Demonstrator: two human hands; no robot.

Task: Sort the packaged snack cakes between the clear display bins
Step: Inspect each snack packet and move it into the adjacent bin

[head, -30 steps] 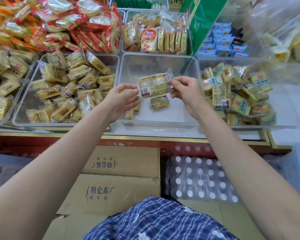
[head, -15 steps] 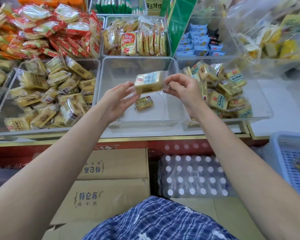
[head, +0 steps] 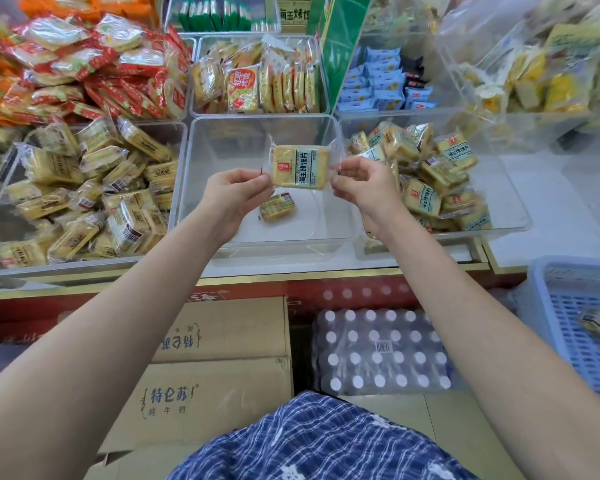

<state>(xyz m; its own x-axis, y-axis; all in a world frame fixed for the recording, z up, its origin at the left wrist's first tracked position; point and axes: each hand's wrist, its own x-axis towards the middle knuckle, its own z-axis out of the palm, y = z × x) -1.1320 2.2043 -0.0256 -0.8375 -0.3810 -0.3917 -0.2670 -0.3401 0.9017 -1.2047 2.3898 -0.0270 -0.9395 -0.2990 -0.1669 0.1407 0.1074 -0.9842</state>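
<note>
Above the middle bin (head: 187,188), both hands pinch a yellow snack cake (head: 300,166) (clear-wrapped).

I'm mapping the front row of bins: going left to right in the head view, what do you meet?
Left bin piled with yellow cakes → left hand → held snack cake → right hand → right bin of blue-labelled cakes.

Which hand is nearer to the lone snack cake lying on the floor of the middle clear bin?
Left. The left hand hangs just above-left of the lone snack cake; the right hand is farther off, up and right, both pinching the held packet.
</note>
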